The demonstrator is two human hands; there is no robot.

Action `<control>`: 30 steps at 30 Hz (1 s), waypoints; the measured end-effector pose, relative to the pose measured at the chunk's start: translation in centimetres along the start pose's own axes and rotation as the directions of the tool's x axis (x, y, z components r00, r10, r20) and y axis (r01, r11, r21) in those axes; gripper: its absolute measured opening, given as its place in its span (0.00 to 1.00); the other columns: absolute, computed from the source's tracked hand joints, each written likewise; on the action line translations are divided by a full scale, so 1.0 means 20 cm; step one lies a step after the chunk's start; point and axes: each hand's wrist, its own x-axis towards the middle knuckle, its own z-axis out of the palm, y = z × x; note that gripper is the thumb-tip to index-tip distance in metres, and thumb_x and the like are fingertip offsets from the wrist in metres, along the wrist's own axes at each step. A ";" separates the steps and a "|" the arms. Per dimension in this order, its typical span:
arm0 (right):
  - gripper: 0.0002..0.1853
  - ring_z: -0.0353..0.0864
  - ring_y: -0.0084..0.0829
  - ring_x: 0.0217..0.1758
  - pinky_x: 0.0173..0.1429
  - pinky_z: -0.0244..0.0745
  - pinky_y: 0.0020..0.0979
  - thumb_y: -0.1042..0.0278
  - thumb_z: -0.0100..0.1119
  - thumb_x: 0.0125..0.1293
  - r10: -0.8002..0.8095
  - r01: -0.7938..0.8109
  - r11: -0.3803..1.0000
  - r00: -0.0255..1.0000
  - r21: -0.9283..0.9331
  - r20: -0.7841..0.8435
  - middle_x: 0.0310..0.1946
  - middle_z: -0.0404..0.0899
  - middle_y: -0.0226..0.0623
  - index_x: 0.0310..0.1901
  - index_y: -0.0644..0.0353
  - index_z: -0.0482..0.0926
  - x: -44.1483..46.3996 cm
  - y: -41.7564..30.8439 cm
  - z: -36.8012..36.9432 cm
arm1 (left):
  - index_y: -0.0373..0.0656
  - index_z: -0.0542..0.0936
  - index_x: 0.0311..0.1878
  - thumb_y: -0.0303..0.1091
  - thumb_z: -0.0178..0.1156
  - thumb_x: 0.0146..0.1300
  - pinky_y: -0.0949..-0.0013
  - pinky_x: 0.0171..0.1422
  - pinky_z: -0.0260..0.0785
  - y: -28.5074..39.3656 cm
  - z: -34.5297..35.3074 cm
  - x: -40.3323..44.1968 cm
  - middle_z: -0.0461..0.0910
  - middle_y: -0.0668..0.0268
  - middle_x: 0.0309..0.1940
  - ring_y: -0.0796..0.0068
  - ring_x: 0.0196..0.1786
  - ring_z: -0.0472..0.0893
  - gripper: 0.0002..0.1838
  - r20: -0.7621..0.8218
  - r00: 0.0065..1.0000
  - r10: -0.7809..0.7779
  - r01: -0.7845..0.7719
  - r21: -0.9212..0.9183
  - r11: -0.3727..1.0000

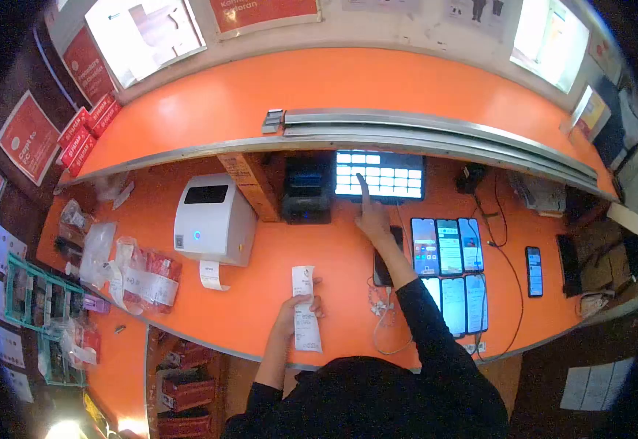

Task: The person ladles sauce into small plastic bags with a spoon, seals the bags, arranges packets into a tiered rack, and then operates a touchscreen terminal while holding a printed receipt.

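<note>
My left hand (287,316) grips a long printed paper receipt (306,331) by its edge, with the thumb lying across the front. The receipt hangs upright over the orange counter (260,293). My right hand (372,217) reaches forward with its index finger stretched out over the lit screen of a tablet (396,175). The fingertip overlaps the grid of white tiles; whether it touches the glass I cannot tell. Nothing is held in this hand. A dark phone-like device (384,268) lies beside the right wrist, partly hidden by the forearm.
A white label printer (216,219) with paper hanging out stands left, beside a black printer (306,194). Several lit phones (448,245) lie right of my arm, one phone (534,271) apart. Cables (513,322) trail there. Plastic-wrapped packets (151,282) lie left; an orange shelf (377,80) overhangs.
</note>
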 end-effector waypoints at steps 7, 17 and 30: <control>0.52 0.78 0.60 0.28 0.32 0.75 0.56 0.76 0.60 0.54 -0.072 0.071 0.996 0.997 -0.052 -0.017 0.27 0.78 0.61 0.73 0.39 0.35 0.01 0.00 -0.02 | 0.41 0.61 0.66 0.34 0.51 0.61 0.64 0.42 0.66 -0.03 -0.06 0.03 0.64 0.65 0.20 0.68 0.27 0.69 0.29 0.119 0.992 0.029 -0.020 -0.075 0.997; 0.55 0.78 0.61 0.36 0.41 0.76 0.55 0.73 0.62 0.52 0.030 -0.030 0.997 1.000 -0.070 0.006 0.31 0.78 0.61 0.73 0.36 0.33 0.03 -0.03 -0.02 | 0.42 0.61 0.67 0.35 0.51 0.61 0.64 0.42 0.66 -0.02 -0.03 0.02 0.63 0.66 0.20 0.68 0.28 0.69 0.30 0.073 0.997 0.011 -0.007 -0.051 0.999; 0.52 0.81 0.56 0.29 0.33 0.77 0.53 0.69 0.60 0.57 -0.026 0.021 0.989 0.999 -0.144 -0.036 0.26 0.79 0.57 0.73 0.42 0.31 0.04 0.01 0.03 | 0.42 0.60 0.67 0.35 0.53 0.60 0.63 0.44 0.67 -0.03 -0.06 0.03 0.64 0.66 0.20 0.68 0.27 0.70 0.31 0.031 0.999 0.011 -0.011 -0.015 1.000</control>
